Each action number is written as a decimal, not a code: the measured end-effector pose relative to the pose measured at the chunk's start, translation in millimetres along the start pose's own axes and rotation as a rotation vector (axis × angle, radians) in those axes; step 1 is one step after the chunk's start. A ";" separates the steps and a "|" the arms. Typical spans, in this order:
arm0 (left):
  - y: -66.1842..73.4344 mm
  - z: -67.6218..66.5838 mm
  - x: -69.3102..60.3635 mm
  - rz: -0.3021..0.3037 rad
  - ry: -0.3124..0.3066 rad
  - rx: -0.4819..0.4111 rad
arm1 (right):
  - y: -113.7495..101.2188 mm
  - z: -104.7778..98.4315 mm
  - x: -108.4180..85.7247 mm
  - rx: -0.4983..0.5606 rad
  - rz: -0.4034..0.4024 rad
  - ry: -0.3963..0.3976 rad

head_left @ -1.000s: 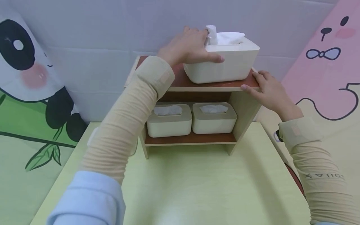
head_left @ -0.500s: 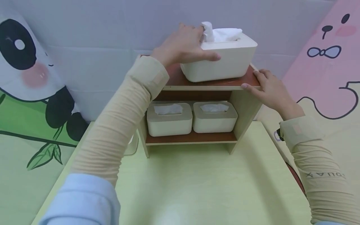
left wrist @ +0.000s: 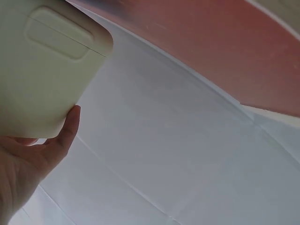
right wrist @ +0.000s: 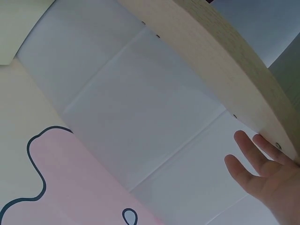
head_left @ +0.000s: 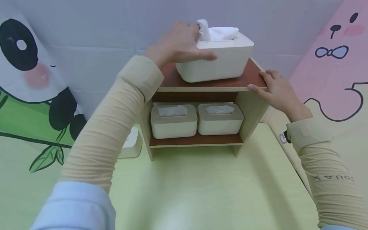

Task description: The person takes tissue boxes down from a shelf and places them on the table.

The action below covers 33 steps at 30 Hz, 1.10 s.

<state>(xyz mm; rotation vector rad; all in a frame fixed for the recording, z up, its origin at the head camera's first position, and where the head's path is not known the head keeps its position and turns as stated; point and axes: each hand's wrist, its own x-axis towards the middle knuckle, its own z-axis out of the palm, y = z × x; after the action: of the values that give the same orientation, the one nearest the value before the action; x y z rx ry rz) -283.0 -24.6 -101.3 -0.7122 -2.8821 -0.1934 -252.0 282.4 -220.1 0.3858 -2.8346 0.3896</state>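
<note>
My left hand [head_left: 179, 46] grips the left end of a cream tissue box [head_left: 215, 64] over the brown top of a small wooden shelf unit [head_left: 212, 89]. Its thumb lies along the box's front, and white tissue sticks up from the slot. In the left wrist view, fingers hold the end of the tissue box [left wrist: 56, 70]; whether its base touches the board is unclear. My right hand [head_left: 279, 92] rests on the unit's top right corner, thumb at the front edge. The right wrist view shows its extended fingers [right wrist: 248, 154] beside the unit's side panel [right wrist: 211, 61].
Two more tissue boxes, a left one [head_left: 173, 126] and a right one [head_left: 220, 123], stand side by side on the lower shelf. Another tissue box [head_left: 133, 148] sits on the table [head_left: 187, 185], partly behind my left forearm. A wall sheet [head_left: 109, 28] hangs close behind the unit.
My left hand and the tissue box have slid left along the top, baring more brown board at the right. My right hand has stayed at the corner.
</note>
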 end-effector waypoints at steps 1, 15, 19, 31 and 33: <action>-1.3 -0.4 -0.7 -0.002 -0.001 0.003 | 0.0 0.0 -0.1 0.001 0.001 -0.001; -16.9 -4.5 -14.6 0.012 0.032 0.049 | 3.0 0.5 -0.2 0.004 0.002 0.005; -21.7 -5.6 -20.0 0.008 0.041 0.056 | 2.4 1.1 -0.9 -0.001 0.005 0.002; -47.6 -11.3 -38.1 -0.026 0.072 0.051 | 1.2 2.1 0.2 0.000 -0.008 0.009; -52.0 -12.3 -41.4 -0.044 0.074 0.052 | 1.8 2.3 0.4 0.004 -0.009 0.010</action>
<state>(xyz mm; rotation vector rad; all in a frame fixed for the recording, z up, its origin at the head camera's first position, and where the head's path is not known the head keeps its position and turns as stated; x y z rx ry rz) -269.9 -90.9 -101.7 -0.6201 -2.8228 -0.1470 -253.4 283.3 -222.5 0.3961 -2.8223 0.3939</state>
